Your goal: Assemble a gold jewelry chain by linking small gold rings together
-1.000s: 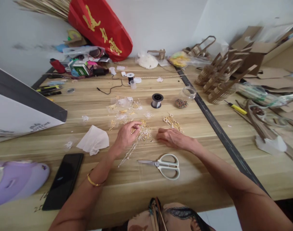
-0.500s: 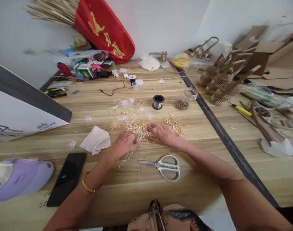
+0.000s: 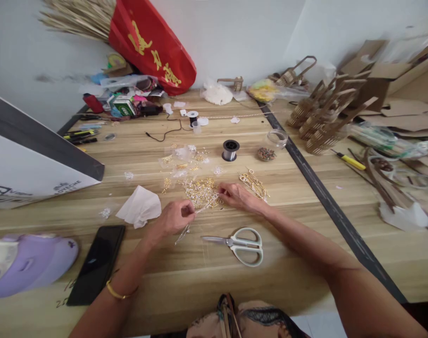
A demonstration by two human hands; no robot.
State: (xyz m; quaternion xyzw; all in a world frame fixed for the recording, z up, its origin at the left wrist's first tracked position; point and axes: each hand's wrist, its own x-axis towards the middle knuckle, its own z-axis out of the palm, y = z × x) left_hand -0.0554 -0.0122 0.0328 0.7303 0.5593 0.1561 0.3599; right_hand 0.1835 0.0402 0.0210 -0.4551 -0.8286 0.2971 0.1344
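Note:
A silvery chain stretches between my two hands over the wooden table. My left hand pinches one end, and a loose tail of it hangs down below the fingers. The other end is in the pinched fingers of my right hand. Just behind the chain lies a pile of small gold and silver beads and findings. Gold chain pieces with rings lie beyond my right hand. White-handled scissors rest nearer to me, blades pointing left.
A wire spool and a clear jar of beads stand farther back. To the left are a crumpled napkin, a black phone and a purple bottle. Small woven baskets and a yellow cutter lie at right.
My left hand has drawn back left from the pile, and the chain now spans the gap between my hands. My right hand's fingers have closed into a pinch.

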